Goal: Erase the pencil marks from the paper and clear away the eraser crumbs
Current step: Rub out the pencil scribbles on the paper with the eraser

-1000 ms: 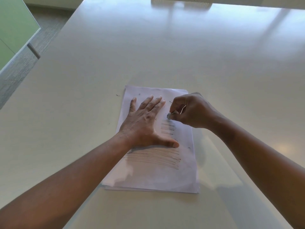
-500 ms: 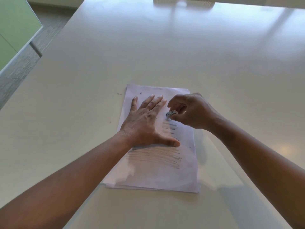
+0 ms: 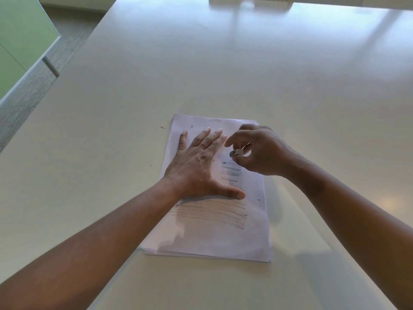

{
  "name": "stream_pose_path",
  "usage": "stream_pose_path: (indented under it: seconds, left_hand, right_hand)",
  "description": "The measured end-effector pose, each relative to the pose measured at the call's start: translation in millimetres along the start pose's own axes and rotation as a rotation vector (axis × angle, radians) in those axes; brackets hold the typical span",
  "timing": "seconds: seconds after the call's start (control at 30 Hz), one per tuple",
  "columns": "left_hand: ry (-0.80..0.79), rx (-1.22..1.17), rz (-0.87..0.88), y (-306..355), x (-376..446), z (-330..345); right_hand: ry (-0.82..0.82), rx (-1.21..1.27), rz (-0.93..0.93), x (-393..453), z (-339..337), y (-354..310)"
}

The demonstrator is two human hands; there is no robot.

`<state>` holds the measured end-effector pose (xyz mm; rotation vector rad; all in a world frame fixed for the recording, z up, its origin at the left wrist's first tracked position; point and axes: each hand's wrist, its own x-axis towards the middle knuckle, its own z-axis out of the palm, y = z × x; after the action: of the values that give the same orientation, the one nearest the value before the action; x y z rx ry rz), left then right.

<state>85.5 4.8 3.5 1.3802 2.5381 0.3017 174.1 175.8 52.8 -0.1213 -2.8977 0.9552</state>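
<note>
Paper [image 3: 214, 238]: on table [image 3: 111, 130], pencil marks [image 3: 212, 212] across its middle. Left hand [image 3: 199, 166]: flat on paper, fingers spread. Right hand [image 3: 257, 151]: above paper's upper right, pinching small eraser [image 3: 236, 152]. Dark crumbs [image 3: 163, 127]: just left of paper's top edge.

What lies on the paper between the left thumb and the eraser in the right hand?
Head view: short dark pencil lines on the paper, between the left hand thumb and the eraser in the right hand.

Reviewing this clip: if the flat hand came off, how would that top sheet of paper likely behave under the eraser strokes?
The paper looks thin and light, so it would probably slide or buckle; the left hand lies spread flat on it. The glossy table likely offers little grip. The eraser, pinched in the right hand, would probably drag it along.
</note>
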Motion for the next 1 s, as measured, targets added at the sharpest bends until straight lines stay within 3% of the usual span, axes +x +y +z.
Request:
stream_pose_path:
  seconds: [0.33, 0.63, 0.8, 1.0]
  left_hand:
    - [-0.006, 0.003, -0.004, 0.0, -0.4, -0.3]
    - [-0.005, 0.005, -0.007, -0.1, -0.2, 0.7]
    - [-0.017, 0.017, -0.018, 0.9, 0.2, 0.2]
    - [-0.039, 0.047, -0.008, 1.6, 1.3, -0.2]
  right_hand:
    - [0.069, -0.049, -0.028, -0.1, -0.7, -1.6]
    - [0.031, -0.082, -0.071, 0.5, 5.2, 7.0]
    - [0.066, -0.09, -0.181, -1.0, 9.6, 9.7]
    - [-0.036, -0.063, -0.31, -8.1, 12.1, 0.7]
